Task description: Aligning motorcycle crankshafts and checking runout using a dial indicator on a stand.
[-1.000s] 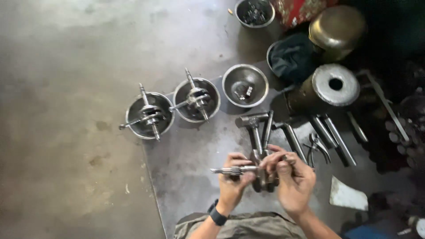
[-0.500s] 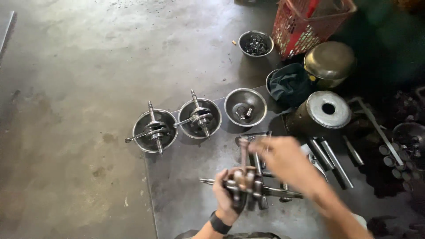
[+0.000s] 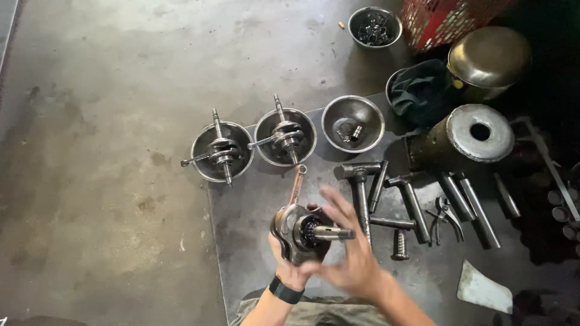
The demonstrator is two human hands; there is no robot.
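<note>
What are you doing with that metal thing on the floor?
A person holds a crankshaft up in the left hand, its shaft sticking out sideways. The right hand is open beside it, blurred. Two more crankshafts sit in metal bowls on the floor, and hammers and pliers lie to the right.

Open bare grey concrete floor to the left; blocked ahead by three round steel bowls, crowded rightward by steel hammers and a rusty metal cylinder.

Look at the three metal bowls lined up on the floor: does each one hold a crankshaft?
No: two bowls hold a crankshaft each, but the third bowl holds only small loose parts.
</note>
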